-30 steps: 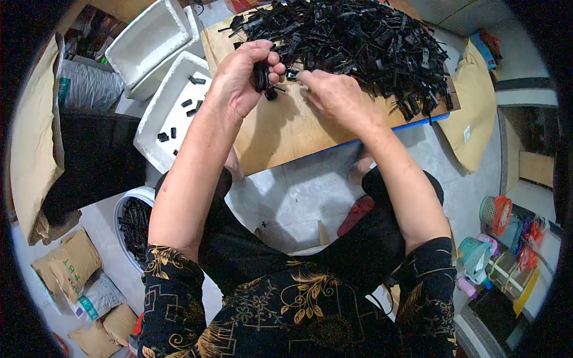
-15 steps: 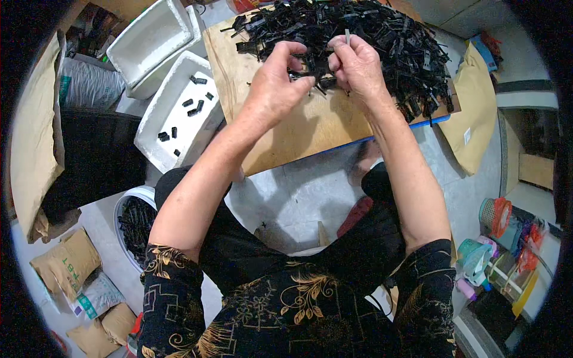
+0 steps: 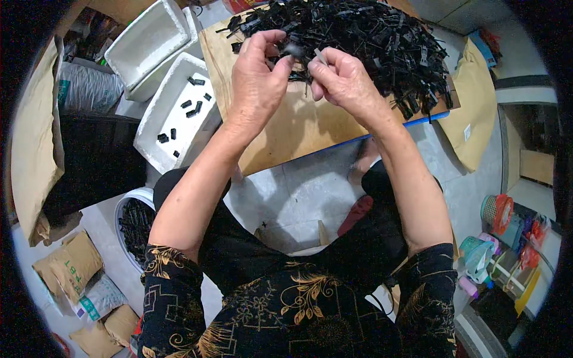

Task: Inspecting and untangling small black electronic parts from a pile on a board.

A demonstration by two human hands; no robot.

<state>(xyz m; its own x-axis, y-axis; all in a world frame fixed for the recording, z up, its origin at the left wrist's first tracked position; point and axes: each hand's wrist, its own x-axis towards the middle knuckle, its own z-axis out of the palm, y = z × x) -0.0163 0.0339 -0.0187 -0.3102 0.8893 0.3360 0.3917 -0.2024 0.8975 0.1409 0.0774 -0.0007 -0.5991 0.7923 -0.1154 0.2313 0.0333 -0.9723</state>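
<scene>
At the near edge of a heap of black plastic parts [image 3: 364,42], my two hands work close together. My left hand [image 3: 259,74] is curved, thumb and fingers apart, with dark parts showing in the gap. A small blurred greyish piece [image 3: 292,51] is just off its thumb tip; whether they touch is unclear. My right hand [image 3: 343,74] is closed in a pinch on a thin light-grey strip [image 3: 320,56], which sticks up past the thumb. The heap covers the far part of a wooden board [image 3: 292,128].
Left of the board, a white foam box [image 3: 170,116] holds several short black pieces. Another white foam box [image 3: 149,45] sits behind it. A white bucket [image 3: 119,224] of black parts is beside my left leg. A tan sack [image 3: 468,113] leans at the board's right.
Both hands have shifted left, and the right one has come nearer me. The grey strip has tilted leftward. My left thumb and fingers have moved away from the dark part they were around.
</scene>
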